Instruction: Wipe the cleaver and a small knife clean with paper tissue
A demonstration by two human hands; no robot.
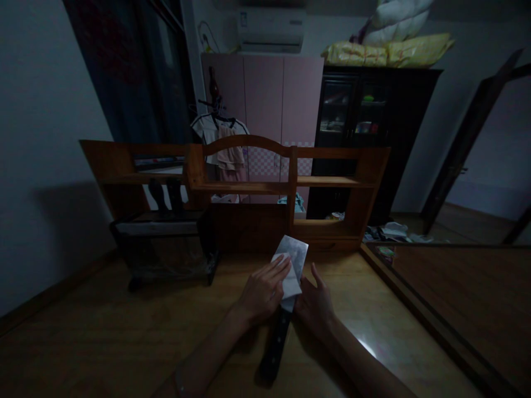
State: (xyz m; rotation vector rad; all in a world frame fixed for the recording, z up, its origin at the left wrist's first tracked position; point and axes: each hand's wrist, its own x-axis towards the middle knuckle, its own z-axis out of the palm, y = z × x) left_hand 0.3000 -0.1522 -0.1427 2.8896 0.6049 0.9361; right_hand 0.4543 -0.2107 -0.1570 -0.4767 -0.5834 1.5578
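A cleaver (299, 253) with a broad metal blade and a black riveted handle is in the middle of the head view, its handle pointing toward me. My left hand (263, 288) presses a folded white tissue (291, 283) against the face of the blade, fingers together over it. On the other side, my right hand (317, 303) grips the blade near its heel. Its thumb stands up, while the other fingers are partly hidden behind the metal. Neither hand is on the handle.
A knife block (160, 251) with two black handles sticking up stands at left on the wooden surface (174, 326). Behind it runs a low wooden shelf unit (249, 188). A raised wooden edge (409, 301) borders the right side. Farther back are a pink wardrobe (263, 99) and a dark cabinet (398, 121).
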